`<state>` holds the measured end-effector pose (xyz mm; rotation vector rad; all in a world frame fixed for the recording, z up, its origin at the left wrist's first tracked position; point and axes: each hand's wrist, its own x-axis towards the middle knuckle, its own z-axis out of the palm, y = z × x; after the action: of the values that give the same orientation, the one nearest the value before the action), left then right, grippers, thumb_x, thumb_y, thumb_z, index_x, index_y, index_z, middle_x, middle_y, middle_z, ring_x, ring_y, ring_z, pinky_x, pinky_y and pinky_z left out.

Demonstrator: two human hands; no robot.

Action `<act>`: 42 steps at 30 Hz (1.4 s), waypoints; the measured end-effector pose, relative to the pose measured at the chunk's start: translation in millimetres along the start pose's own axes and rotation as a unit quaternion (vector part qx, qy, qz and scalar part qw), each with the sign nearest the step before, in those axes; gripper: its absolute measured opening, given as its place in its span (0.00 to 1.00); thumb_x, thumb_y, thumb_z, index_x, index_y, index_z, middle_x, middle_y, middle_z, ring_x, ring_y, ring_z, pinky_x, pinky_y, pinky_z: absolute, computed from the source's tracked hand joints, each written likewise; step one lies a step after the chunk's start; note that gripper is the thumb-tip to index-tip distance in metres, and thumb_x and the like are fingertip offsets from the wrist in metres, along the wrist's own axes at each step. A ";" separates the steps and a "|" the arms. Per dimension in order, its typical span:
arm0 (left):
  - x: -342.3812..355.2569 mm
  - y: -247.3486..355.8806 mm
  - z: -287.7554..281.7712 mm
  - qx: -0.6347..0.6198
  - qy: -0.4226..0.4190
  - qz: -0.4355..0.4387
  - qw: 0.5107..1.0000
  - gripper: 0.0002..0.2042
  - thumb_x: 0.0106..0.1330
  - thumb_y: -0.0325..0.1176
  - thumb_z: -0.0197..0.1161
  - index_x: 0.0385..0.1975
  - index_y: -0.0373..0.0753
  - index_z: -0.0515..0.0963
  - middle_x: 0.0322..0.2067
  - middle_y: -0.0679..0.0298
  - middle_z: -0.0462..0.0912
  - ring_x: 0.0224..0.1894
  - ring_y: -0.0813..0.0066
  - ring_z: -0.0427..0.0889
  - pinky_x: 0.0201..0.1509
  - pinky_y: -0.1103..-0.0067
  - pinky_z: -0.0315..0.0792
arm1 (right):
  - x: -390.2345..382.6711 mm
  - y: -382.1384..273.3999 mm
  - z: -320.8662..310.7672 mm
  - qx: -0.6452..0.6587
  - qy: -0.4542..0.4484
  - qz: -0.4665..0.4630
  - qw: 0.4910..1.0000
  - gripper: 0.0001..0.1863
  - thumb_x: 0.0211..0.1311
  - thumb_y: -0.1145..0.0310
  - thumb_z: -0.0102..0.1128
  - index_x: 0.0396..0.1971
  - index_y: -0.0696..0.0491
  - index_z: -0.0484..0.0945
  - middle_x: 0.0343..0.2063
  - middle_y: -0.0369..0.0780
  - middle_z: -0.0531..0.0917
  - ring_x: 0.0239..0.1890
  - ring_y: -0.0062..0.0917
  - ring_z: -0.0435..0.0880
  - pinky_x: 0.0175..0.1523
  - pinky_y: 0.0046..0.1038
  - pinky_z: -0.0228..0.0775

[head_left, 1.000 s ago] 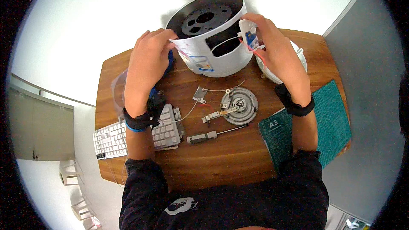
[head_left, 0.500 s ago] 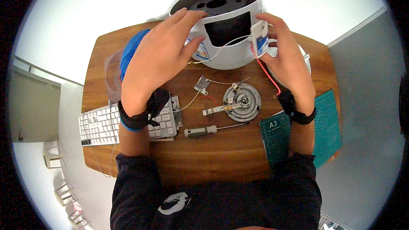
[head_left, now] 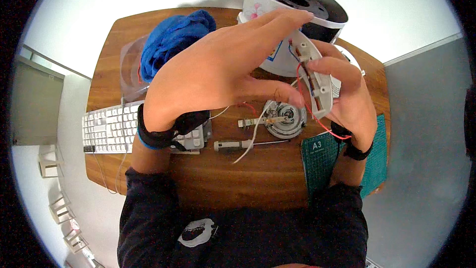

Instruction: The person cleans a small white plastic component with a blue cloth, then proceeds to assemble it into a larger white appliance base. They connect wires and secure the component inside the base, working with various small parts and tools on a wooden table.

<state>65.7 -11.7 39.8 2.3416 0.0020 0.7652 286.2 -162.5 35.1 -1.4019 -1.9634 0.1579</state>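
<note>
My right hand (head_left: 349, 82) grips a white plastic control panel (head_left: 313, 82), its ribbed inner side turned up, with the thumb pressed on its edge. A red wire (head_left: 322, 128) and a white wire (head_left: 256, 131) trail from the panel area. Just left of the panel is my left hand (head_left: 218, 64), fingers stretched and thumb apart; whether its fingertips touch the panel or the housing I cannot tell. Behind both hands stands the white round rice cooker housing (head_left: 255, 7) with a dark interior, partly covered by the left hand.
A round metal heating plate (head_left: 293, 125) lies mid-table, with a screwdriver (head_left: 233, 145) in front. At left are a white keyboard (head_left: 106, 134) and a blue cloth (head_left: 173, 39). A green cutting mat (head_left: 317, 161) lies at right, under my forearm. A white round part (head_left: 351, 55) sits behind my right hand.
The control panel has turned over, showing its inner side and wires. My left hand has moved right, toward it. The housing has rotated and shifted right. The small metal part on the table is now hidden.
</note>
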 end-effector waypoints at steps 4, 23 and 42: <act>-1.0 -3.2 -2.6 0.008 -0.057 -0.010 0.998 0.45 0.55 0.37 0.84 0.74 0.38 0.68 0.65 0.49 0.81 0.69 0.50 0.80 0.69 0.62 0.74 | -0.7 -8.8 1.6 0.058 -0.024 0.008 0.998 0.23 0.49 0.78 0.79 0.48 0.49 0.86 0.60 0.45 0.86 0.56 0.48 0.89 0.56 0.39 0.84; 5.7 9.6 13.9 -0.059 -0.112 -0.124 0.984 0.38 0.72 0.44 0.76 0.74 0.36 0.63 0.46 0.48 0.89 0.46 0.50 0.92 0.47 0.66 0.81 | -5.6 6.6 7.8 -0.096 0.046 0.026 0.994 0.45 0.60 0.82 0.75 0.68 0.46 0.54 0.71 0.55 0.65 0.53 0.34 0.85 0.60 0.35 0.83; 1.7 6.1 29.0 -0.062 -0.068 -0.050 0.994 0.16 0.81 0.38 0.60 0.59 0.34 0.71 0.36 0.44 0.86 0.40 0.38 0.87 0.42 0.56 0.78 | 2.9 18.6 25.6 0.003 0.171 -0.046 0.984 0.44 0.45 0.81 0.82 0.62 0.51 0.65 0.68 0.53 0.72 0.54 0.40 0.87 0.55 0.35 0.85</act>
<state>81.2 -33.5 26.8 2.2528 0.0119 0.5394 284.8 -145.0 8.6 -1.2378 -1.7340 -0.1137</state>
